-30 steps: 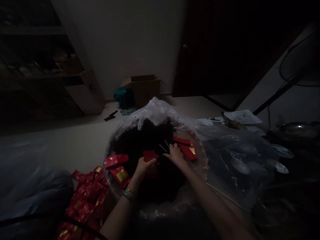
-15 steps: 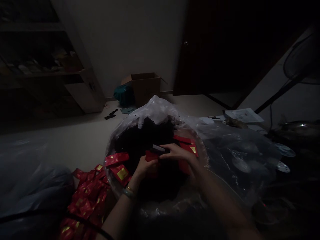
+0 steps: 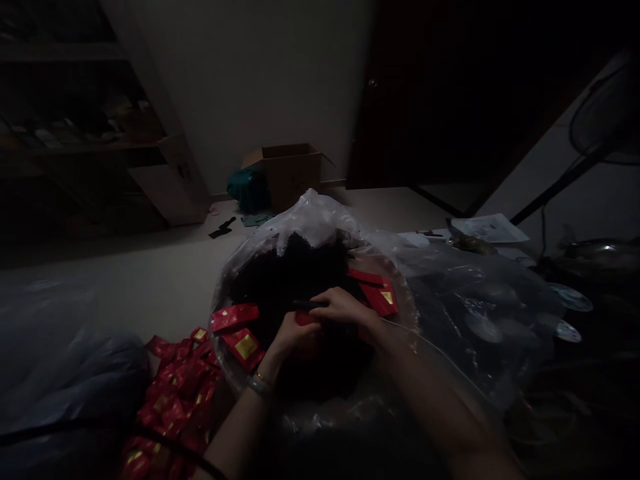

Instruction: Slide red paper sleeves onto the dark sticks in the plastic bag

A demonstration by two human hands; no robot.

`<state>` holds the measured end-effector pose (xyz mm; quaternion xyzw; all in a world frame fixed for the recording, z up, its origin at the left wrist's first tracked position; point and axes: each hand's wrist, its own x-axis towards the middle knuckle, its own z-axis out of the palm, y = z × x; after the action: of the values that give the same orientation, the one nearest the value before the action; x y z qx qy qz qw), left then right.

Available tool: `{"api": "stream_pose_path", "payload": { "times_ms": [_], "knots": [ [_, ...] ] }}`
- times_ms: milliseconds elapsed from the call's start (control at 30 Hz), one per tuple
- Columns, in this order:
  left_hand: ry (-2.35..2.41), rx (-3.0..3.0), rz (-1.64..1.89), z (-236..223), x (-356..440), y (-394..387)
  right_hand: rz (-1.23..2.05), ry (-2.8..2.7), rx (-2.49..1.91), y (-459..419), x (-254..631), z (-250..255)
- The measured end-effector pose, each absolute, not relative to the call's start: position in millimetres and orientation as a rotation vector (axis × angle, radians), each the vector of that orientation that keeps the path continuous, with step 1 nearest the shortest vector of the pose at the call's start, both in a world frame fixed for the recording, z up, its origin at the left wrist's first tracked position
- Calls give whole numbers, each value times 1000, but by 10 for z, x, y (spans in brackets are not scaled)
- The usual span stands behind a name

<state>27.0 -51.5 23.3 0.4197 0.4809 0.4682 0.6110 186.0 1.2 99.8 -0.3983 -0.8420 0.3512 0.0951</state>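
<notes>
While left grip (image 3: 294, 332) clasps a red packet (image 3: 304, 319), right grip (image 3: 344, 307) holds a slim dark tool (image 3: 306, 305) just beyond left grip.

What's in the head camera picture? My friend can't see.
The left hand holds a red packet and the right hand a dark tool, over a dark heap ringed by plastic. More red packets lie piled at left.

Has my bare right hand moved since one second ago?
Yes: your right hand has moved left, toward your left hand, judged against the open brown cardboard box.
</notes>
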Motion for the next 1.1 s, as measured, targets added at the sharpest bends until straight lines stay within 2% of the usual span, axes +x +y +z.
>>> {"api": "stream_pose_path", "payload": {
  "times_ms": [333, 567, 833, 1100],
  "knots": [
    [1015, 1142, 877, 199, 222, -533, 1037, -2504, -1217, 33, 1912, 1022],
    [1039, 1011, 877, 203, 238, -563, 1090, -2455, -1206, 32, 1913, 1027],
    [1073, 958, 1000, 175, 237, -538, 1354, -2177, -1326, 100, 2055, 1042],
    [1101, 949, 994, 191, 259, -551, 1185, -2381, -1189, 71, 1955, 1029]
  ]
}}
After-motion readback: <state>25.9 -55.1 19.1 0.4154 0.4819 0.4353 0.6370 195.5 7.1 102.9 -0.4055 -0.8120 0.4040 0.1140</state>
